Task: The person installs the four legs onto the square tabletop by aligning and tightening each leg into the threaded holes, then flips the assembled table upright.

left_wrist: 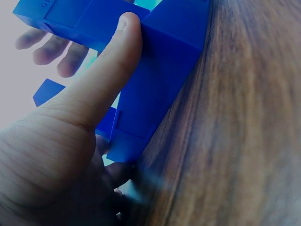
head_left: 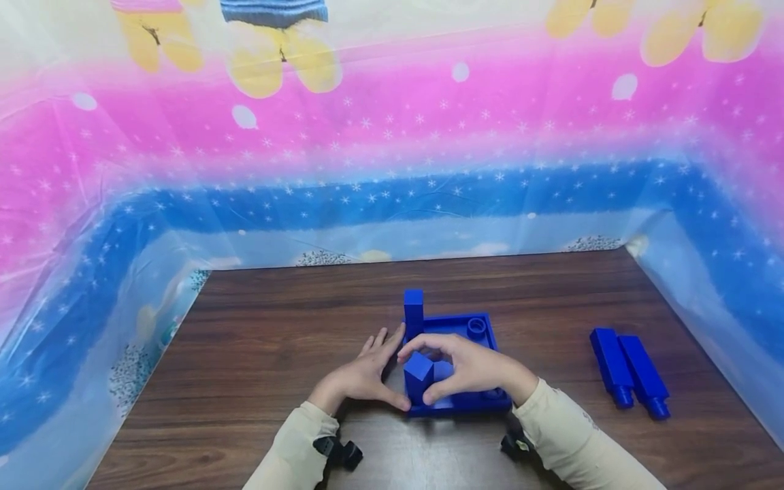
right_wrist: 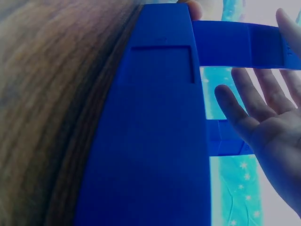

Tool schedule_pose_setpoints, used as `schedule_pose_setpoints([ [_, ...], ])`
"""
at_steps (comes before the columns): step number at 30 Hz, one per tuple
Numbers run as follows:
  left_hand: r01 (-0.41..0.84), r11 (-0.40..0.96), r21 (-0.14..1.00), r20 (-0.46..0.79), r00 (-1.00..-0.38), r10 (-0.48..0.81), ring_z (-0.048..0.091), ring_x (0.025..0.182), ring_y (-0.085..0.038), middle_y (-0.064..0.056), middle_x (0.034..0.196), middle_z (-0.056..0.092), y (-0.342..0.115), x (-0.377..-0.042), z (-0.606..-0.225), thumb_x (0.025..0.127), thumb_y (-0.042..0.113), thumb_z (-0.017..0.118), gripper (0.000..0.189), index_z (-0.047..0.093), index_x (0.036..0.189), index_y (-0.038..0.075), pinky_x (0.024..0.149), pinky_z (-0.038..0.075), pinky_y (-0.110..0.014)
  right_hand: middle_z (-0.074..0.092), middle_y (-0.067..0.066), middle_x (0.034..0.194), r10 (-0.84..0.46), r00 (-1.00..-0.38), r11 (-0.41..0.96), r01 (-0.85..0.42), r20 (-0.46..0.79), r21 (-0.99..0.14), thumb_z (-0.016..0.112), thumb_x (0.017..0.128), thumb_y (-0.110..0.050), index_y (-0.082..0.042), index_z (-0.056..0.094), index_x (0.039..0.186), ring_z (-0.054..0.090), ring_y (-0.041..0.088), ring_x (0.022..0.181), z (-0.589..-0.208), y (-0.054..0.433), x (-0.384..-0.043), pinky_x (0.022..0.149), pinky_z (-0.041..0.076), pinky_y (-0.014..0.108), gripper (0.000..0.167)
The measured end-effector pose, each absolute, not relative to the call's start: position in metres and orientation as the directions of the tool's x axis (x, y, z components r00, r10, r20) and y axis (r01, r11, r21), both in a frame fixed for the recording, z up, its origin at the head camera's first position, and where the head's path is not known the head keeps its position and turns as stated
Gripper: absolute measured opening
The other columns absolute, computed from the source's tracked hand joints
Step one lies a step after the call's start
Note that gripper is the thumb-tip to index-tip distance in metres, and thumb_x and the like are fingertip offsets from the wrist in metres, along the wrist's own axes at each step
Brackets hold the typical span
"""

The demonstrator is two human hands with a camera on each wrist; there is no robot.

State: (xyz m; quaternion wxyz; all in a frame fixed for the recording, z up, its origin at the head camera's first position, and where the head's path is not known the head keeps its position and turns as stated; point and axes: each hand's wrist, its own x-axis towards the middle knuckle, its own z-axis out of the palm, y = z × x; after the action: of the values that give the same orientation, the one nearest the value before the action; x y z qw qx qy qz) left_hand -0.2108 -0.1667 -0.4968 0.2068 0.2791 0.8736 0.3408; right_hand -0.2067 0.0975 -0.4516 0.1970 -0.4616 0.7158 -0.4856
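Observation:
A blue square tabletop lies underside up on the table, with a raised rim. A block-shaped leg stands at its near left corner; my right hand curves thumb and index finger round this leg, other fingers spread loosely. Another leg stands upright at the far left corner. My left hand lies along the tabletop's left side, fingers stretched toward the far leg. In the left wrist view the left thumb presses by the near leg's foot. A round socket shows in the far right corner.
Two loose blue legs with round pegs at their near ends lie side by side on the wooden table, to the right. A printed cloth hangs round the back and sides of the table.

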Motion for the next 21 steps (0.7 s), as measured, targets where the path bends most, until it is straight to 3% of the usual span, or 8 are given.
schedule_pose_setpoints([
  [10, 0.351, 0.607, 0.713, -0.166, -0.756, 0.633, -0.013, 0.161, -0.039, -0.013, 0.177, 0.004, -0.1662, -0.2098, -0.4954, 0.078, 0.044, 0.094, 0.135, 0.001, 0.171, 0.012, 0.127, -0.006, -0.060, 0.058, 0.021, 0.146, -0.890, -0.411, 0.006, -0.445, 0.198, -0.895, 0.072, 0.101, -0.007, -0.001, 0.053, 0.147, 0.049, 0.032, 0.145, -0.4490, 0.1000, -0.2092, 0.116, 0.044, 0.045, 0.050],
  [15, 0.331, 0.619, 0.712, -0.186, -0.761, 0.621, -0.014, 0.161, -0.036, -0.010, 0.177, 0.004, -0.1668, -0.2100, -0.4962, 0.077, 0.048, 0.095, 0.137, 0.001, 0.171, 0.015, 0.128, -0.005, -0.059, 0.054, 0.028, 0.149, -0.886, -0.439, 0.043, -0.400, 0.151, -0.916, 0.071, 0.102, -0.009, 0.002, 0.053, 0.145, 0.047, 0.032, 0.147, -0.4468, 0.1003, -0.2079, 0.118, 0.042, 0.044, 0.048],
  [21, 0.325, 0.618, 0.716, -0.188, -0.763, 0.619, -0.014, 0.161, -0.035, -0.010, 0.177, 0.004, -0.1669, -0.2092, -0.4949, 0.076, 0.049, 0.095, 0.138, 0.001, 0.171, 0.015, 0.128, -0.004, -0.060, 0.061, 0.022, 0.142, -0.869, -0.474, 0.068, -0.397, 0.141, -0.915, 0.074, 0.100, -0.009, 0.001, 0.056, 0.142, 0.057, 0.025, 0.137, -0.4446, 0.1010, -0.2070, 0.114, 0.046, 0.038, 0.047],
])
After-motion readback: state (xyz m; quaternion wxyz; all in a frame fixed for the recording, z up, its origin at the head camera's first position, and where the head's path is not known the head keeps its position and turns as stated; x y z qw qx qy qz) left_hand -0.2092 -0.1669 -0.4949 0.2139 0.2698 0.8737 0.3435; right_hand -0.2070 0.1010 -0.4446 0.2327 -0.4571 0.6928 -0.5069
